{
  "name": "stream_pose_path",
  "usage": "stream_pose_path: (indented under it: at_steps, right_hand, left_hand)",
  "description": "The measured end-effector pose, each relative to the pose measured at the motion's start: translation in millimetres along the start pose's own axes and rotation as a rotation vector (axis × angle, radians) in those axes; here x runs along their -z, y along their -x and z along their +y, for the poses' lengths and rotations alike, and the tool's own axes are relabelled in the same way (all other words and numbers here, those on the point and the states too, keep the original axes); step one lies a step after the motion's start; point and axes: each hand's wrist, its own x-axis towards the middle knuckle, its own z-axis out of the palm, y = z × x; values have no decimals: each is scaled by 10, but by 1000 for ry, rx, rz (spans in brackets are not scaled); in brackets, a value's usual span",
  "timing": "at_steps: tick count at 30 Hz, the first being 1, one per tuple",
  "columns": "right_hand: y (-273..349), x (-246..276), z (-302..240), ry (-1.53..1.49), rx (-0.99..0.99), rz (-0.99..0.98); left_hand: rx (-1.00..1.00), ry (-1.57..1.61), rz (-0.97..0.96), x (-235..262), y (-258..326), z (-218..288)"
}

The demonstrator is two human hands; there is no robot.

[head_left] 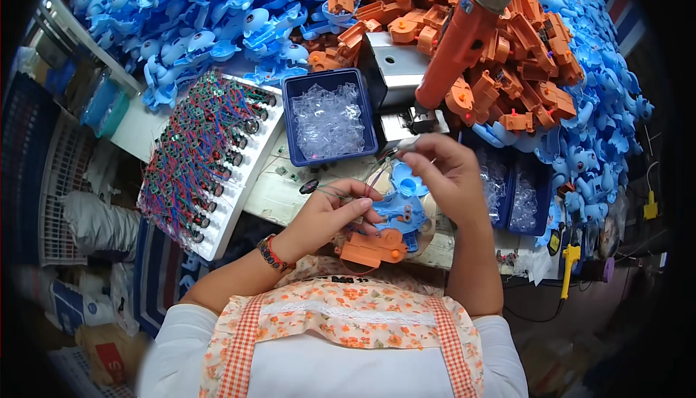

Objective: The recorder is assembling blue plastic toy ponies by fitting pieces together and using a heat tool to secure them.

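Left hand [330,213]: we see it closed on a blue toy part [401,208] with an orange piece [371,248] beneath, held just above the table edge [272,199].
Right hand [446,173]: fingers pinched shut on thin wires [377,170] that run down to the blue part.
Blue bin [330,117]: filled with small clear plastic pieces — it sits just behind our hands.
White tray [232,180]: packed with wired circuit boards [196,151], to our left.
Behind: heaps of blue shells [217,14] and orange housings [507,57] — a hanging orange tool [453,50] above.
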Motion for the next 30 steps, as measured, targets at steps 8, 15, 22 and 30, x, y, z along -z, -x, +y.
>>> stream_pose_path:
  at_steps: [8,15,22,30]
  right_hand:
    - [105,-150,79,-183,-192,-52]
    - [268,-142,60,32,-112,-213]
    - [384,-100,-14,395,191,-268]
    - [404,-152,-40,507,261,-244]
  left_hand:
    - [-32,-52,-14,-6,-21,-9]
    - [-144,-3,67,104,-11,-114]
    - [-47,159,-26,242,-11,-107]
    - [14,49,-89,232,30,2]
